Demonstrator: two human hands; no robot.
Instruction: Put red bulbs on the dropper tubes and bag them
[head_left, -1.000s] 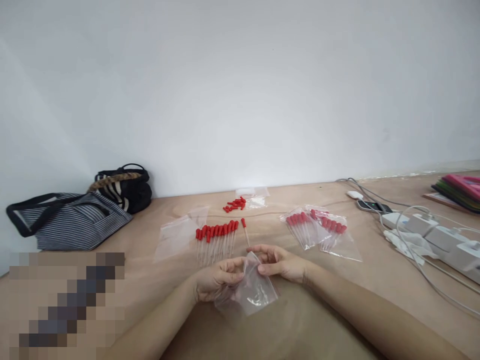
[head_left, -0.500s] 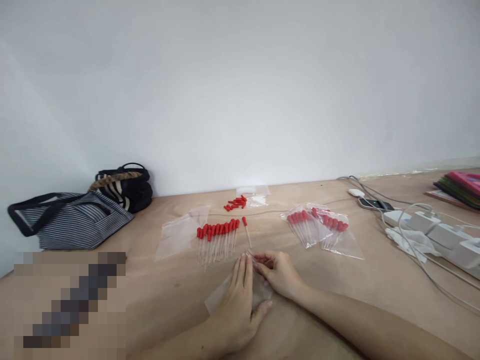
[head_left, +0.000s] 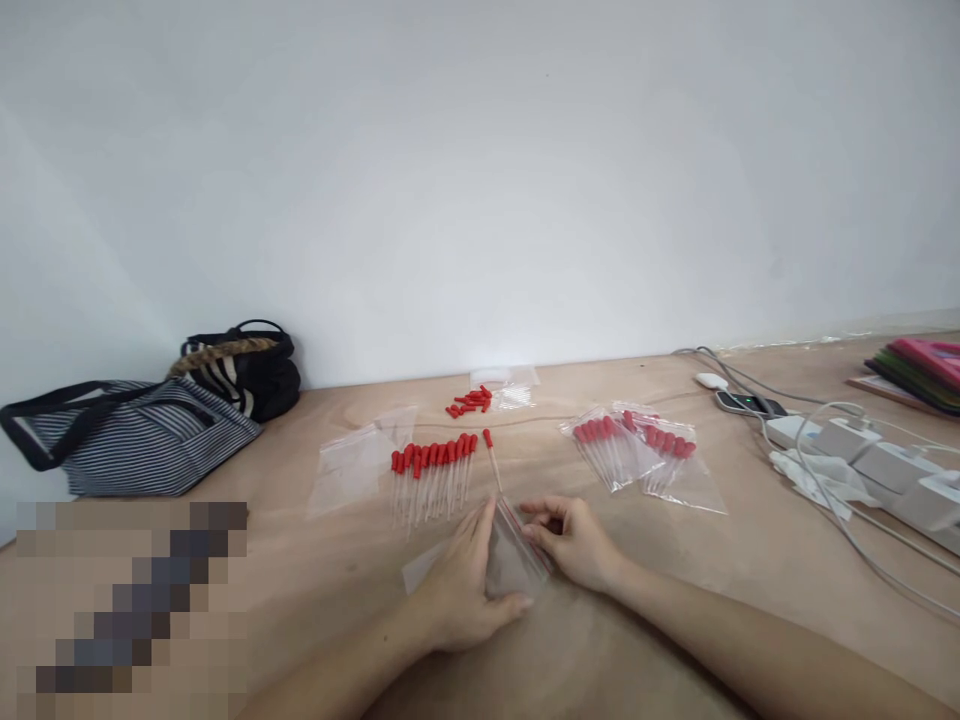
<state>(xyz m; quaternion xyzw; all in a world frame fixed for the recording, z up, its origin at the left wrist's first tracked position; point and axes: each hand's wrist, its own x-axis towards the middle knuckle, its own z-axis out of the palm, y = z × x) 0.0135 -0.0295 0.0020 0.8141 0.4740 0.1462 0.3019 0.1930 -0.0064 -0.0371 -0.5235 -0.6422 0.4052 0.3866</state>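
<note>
A clear zip bag (head_left: 517,562) lies on the wooden table between my hands, its red-lined edge slanting toward the right. My left hand (head_left: 469,580) rests on the bag, thumb spread away from the other fingers. At that edge, my right hand (head_left: 571,540) pinches the bag with thumb and fingertips. One red-capped dropper (head_left: 488,440) lies just beyond, its thin tip reaching the bag's top corner. To its left, several red-capped droppers (head_left: 431,458) form a row. Loose red caps (head_left: 472,401) sit in a small pile farther back.
Filled bags of droppers (head_left: 604,440) lie right of centre, and flat clear bags (head_left: 349,470) lie left. A striped bag (head_left: 161,440) and a black bag (head_left: 262,375) stand at far left. White chargers (head_left: 892,475) with cables and a stack of coloured sheets (head_left: 919,370) are at right.
My right hand has moved slightly right along the bag's edge, and my left hand has shifted a little left and turned. More of the bag now shows between them.
</note>
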